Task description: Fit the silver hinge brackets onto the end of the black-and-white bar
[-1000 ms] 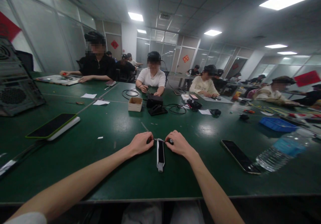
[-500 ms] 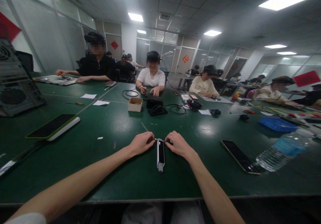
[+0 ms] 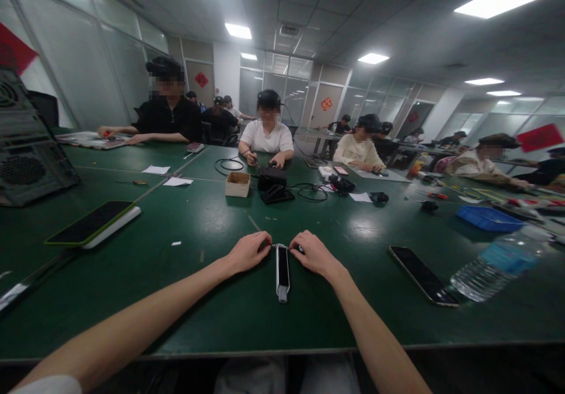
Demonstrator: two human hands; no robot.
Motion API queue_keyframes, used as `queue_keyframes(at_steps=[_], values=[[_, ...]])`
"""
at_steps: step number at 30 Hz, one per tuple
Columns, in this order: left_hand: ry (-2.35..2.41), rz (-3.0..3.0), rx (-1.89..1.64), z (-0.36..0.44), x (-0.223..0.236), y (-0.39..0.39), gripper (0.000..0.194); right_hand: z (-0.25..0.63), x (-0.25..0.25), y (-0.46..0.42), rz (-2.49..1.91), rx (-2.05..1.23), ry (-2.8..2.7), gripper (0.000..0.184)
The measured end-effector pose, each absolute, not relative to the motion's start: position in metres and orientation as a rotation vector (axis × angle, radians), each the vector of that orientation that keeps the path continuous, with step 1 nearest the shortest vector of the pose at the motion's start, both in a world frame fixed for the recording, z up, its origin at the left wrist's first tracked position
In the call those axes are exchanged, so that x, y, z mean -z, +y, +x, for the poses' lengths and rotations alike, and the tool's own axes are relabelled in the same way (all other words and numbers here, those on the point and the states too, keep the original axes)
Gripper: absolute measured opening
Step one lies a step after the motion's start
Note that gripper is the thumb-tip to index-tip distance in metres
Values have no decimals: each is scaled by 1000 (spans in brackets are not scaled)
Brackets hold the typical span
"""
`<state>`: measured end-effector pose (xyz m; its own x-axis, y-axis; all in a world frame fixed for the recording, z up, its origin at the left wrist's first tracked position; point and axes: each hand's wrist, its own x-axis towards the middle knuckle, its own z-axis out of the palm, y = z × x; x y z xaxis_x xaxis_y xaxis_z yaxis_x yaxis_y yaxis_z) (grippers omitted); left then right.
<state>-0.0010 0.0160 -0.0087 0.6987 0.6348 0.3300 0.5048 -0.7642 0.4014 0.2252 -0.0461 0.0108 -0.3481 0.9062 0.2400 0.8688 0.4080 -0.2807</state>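
White gadget (image 3: 283,273) lies flat. Left hand (image 3: 251,251) and right hand (image 3: 312,252) curl on either side of the gadget's far end; I can't tell what they grip.

White gadget (image 3: 282,271): one. Phones (image 3: 89,223) (image 3: 419,273) flanking gadget: two, one each side. Clear bottle (image 3: 483,271): one, right of gadget. Blue tray (image 3: 489,219): one, right of gadget, farther back. Cardboard box (image 3: 237,185): one, beyond gadget. Computer case (image 3: 30,146): one, far left of gadget. Paper sheets (image 3: 156,170) (image 3: 178,181) beyond gadget's left: two.

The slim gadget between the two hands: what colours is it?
The gadget has white edges and a black top, seen in the head view.
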Motion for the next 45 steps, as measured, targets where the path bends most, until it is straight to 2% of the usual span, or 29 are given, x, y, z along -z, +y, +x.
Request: queue_keyframes(at_steps=[10,15,19,25,32,38,45], values=[[876,2607,-575,-1,8,18,13,228,-13,-46,-1531,-203,-2242,11],[872,2594,-544,0,5,17,12,250,-19,-49,-1724,-116,-2100,21],[873,2577,-533,0,1,16,13,258,-15,-47,-1885,-168,-2121,31],[858,2588,-550,0,0,15,13,256,-9,-42,-1960,-238,-2081,27],[845,2582,-564,-1,6,18,14,259,-7,-41,-2023,-318,-1993,31],[812,2590,-583,-2,11,23,15,261,-9,-40,-1893,-417,-1901,25],[825,2616,-574,-2,7,21,14,290,-12,-41,-1899,-237,-1823,20]])
